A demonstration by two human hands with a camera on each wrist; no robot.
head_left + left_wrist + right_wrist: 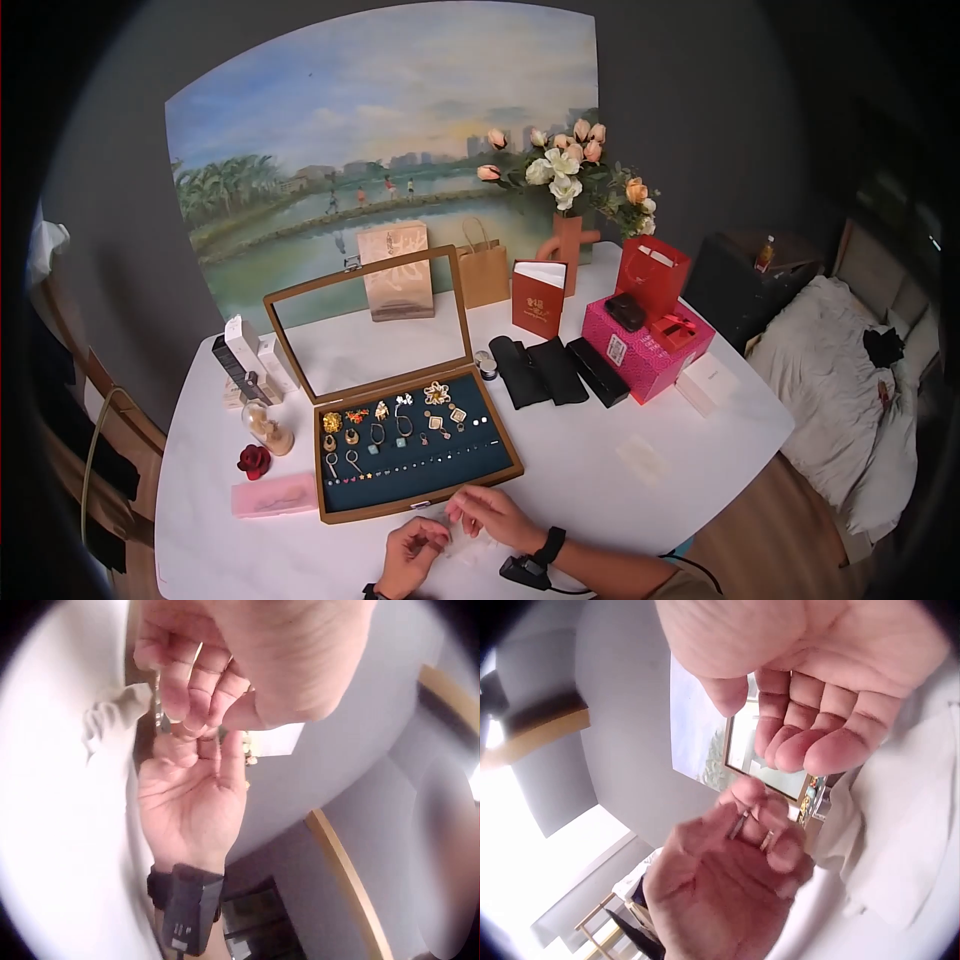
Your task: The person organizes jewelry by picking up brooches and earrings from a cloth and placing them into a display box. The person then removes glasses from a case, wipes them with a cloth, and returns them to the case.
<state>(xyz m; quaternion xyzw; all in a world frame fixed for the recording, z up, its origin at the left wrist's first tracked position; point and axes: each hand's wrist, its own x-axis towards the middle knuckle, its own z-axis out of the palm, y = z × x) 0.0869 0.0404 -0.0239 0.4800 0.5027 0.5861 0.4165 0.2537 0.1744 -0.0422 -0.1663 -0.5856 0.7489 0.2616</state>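
My left hand is near the table's front edge, fingers curled. In the right wrist view it pinches a small silvery piece, mostly hidden by the fingers; I cannot tell its kind. Close by, my right hand has loosely bent fingers, its thumb apart from them and nothing between. In the left wrist view the fingertips of both hands overlap. A crumpled white cloth lies below the hands. Just beyond them stands a wooden jewelry case, its framed lid raised, with rows of earrings and other small pieces on dark lining.
A pink box, a red rose and a glass dome are left of the case. Black pouches, a bright pink box and a red gift bag stand right. Behind are paper bags and a flower vase.
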